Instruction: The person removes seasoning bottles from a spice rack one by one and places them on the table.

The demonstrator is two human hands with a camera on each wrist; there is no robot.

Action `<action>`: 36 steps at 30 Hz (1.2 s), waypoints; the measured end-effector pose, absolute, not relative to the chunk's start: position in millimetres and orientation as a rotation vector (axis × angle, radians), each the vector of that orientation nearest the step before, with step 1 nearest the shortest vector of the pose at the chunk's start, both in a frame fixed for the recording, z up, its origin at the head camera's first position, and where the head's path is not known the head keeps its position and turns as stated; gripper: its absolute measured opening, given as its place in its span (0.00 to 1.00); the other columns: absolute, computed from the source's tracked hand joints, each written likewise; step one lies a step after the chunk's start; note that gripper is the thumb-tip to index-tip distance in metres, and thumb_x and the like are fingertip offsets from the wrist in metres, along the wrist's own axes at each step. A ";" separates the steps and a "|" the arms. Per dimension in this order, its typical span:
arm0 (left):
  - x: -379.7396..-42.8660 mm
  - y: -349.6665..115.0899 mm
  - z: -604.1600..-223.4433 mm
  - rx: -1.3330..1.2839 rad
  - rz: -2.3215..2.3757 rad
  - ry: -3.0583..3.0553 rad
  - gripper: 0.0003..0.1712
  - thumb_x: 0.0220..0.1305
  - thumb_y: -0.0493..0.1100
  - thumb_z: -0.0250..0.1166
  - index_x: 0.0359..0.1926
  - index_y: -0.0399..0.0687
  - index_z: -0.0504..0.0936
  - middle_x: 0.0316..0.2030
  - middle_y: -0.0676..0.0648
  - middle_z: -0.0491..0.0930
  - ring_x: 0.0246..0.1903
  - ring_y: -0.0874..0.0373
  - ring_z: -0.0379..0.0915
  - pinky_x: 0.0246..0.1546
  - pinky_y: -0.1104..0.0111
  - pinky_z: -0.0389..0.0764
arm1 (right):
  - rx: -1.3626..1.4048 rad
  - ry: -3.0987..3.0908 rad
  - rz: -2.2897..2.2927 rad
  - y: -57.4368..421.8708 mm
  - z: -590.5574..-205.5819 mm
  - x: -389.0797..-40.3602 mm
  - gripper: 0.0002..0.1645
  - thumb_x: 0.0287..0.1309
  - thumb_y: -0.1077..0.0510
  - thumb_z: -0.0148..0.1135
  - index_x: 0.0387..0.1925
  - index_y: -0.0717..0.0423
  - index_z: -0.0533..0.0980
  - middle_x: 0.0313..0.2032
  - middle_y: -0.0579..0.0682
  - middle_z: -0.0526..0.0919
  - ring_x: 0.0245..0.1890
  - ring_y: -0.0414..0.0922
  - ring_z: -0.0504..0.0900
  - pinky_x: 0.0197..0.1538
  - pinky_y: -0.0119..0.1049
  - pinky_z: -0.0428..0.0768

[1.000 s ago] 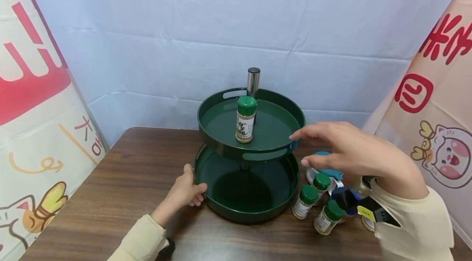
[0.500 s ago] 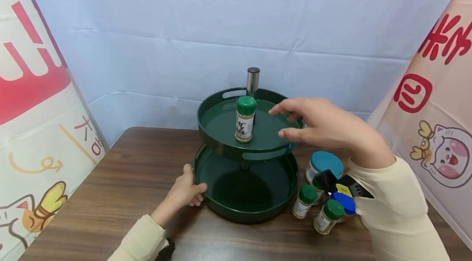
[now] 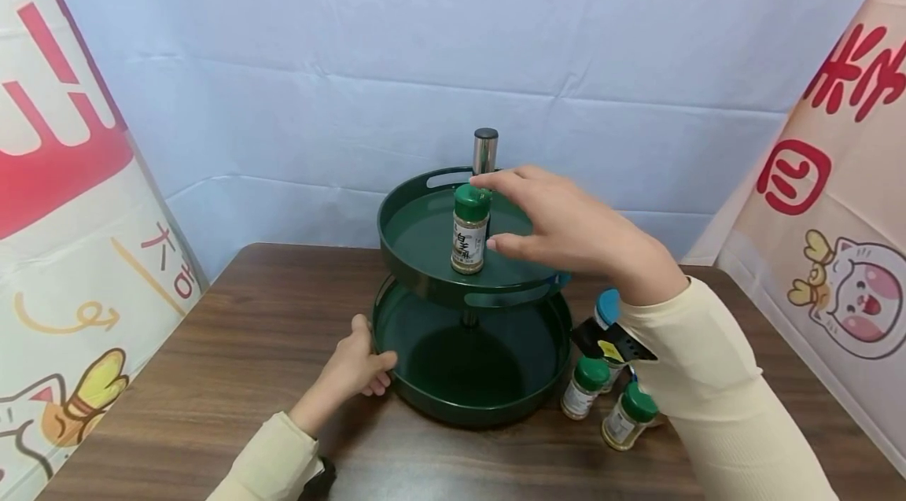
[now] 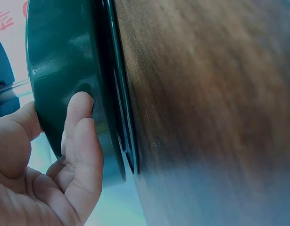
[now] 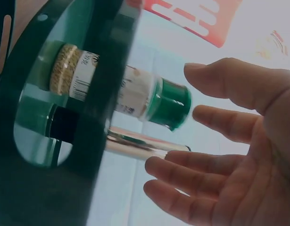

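A two-tier round dark green turntable rack (image 3: 474, 410) stands on the table. On its upper tray (image 3: 418, 230) an upright spice jar (image 3: 469, 241) has a green lid, white label and pale seeds inside. My right hand (image 3: 566, 226) reaches over that tray, fingers spread, index fingertip right at the lid and thumb beside the jar. In the right wrist view, a gap shows between the fingertips and the green lid (image 5: 170, 103). My left hand (image 3: 361, 363) grips the lower tray's left wall, thumb at the rim and fingers (image 4: 88, 155) along the outside.
Right of the rack stand green-lidded spice jars (image 3: 584, 388) and a blue-lidded container (image 3: 607, 307), partly hidden by the right forearm. A metal post (image 3: 485, 151) rises from the upper tray behind the jar. A pale cloth (image 3: 340, 92) hangs behind the wooden table (image 3: 233, 336).
My right hand has moved left from the upper tray's right edge to the spice jar, its forearm now covering more of the jars. The left hand and the rack have kept their places.
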State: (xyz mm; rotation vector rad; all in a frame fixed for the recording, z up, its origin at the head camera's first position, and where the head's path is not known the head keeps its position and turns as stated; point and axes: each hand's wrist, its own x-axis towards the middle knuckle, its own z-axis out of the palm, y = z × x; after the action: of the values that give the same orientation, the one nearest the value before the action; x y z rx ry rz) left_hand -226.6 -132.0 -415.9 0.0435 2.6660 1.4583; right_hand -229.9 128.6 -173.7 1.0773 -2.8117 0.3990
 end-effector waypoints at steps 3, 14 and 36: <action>-226.2 -131.8 -415.6 0.047 1.460 2.665 0.22 0.55 0.38 0.59 0.44 0.37 0.56 0.12 0.45 0.76 0.11 0.54 0.73 0.11 0.64 0.77 | 1.094 -2.829 0.383 121.2 -174.4 -232.1 0.43 0.54 0.52 0.62 0.68 0.44 0.53 0.63 0.60 0.59 0.56 0.53 0.65 0.52 0.55 0.71; -226.6 -131.1 -417.2 0.049 1.464 2.656 0.23 0.55 0.38 0.59 0.44 0.36 0.56 0.12 0.45 0.77 0.10 0.54 0.73 0.11 0.63 0.78 | 1.184 -2.840 0.339 105.3 -179.4 -238.7 0.38 0.56 0.55 0.60 0.66 0.52 0.57 0.64 0.62 0.56 0.61 0.54 0.59 0.55 0.54 0.69; -225.1 -132.7 -414.3 0.034 1.470 2.663 0.23 0.55 0.37 0.60 0.45 0.36 0.56 0.12 0.45 0.76 0.10 0.54 0.72 0.11 0.64 0.78 | 1.228 -2.643 0.432 110.4 -180.8 -237.9 0.19 0.52 0.63 0.62 0.47 0.53 0.72 0.42 0.54 0.75 0.36 0.47 0.71 0.37 0.46 0.74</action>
State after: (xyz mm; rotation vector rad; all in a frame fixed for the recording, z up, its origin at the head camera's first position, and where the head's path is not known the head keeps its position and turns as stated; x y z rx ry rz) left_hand -225.1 -132.7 -414.3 0.0336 2.6627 1.4699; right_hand -237.9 110.4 -180.8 1.2281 -2.6426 0.4323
